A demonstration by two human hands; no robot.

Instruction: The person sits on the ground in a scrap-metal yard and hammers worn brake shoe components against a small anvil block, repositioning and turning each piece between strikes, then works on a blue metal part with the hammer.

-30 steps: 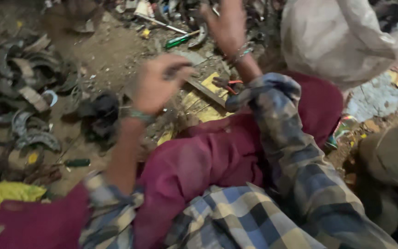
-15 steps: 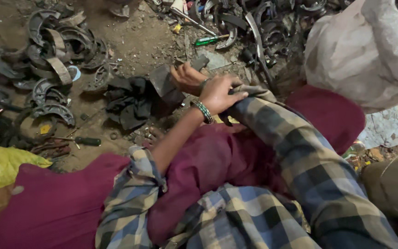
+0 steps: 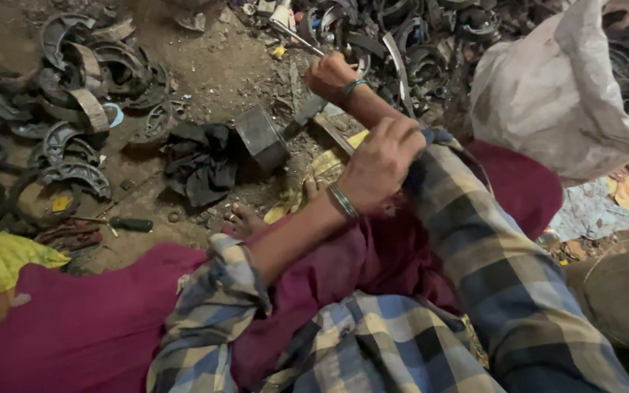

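My left hand [image 3: 378, 166], with a green bangle on its wrist, is closed on the cuff of my plaid right sleeve [image 3: 431, 156] at the forearm. Stretched forward past it, my right hand [image 3: 329, 73] is a closed fist, also with a green bangle, above the dirt floor. A thin metal rod [image 3: 294, 36] lies just beyond the fist; I cannot see whether the fist grips it. Under the right wrist lies a hammer [image 3: 306, 111], beside a dark metal block [image 3: 260, 138]. My bare toes [image 3: 240, 218] show below my maroon garment.
Curved metal brake shoes [image 3: 74, 94] are heaped at the left, with more scrap parts [image 3: 416, 29] at the top. On the dirt lie a black cloth [image 3: 198, 164] and a green-handled screwdriver [image 3: 129, 224]. A white sack [image 3: 555, 94] stands at the right, yellow cloth [image 3: 1, 258] at the left.
My left hand has moved onto the right sleeve cuff and gripped it. My right arm has stretched further forward. The view has shifted, showing more of the floor.
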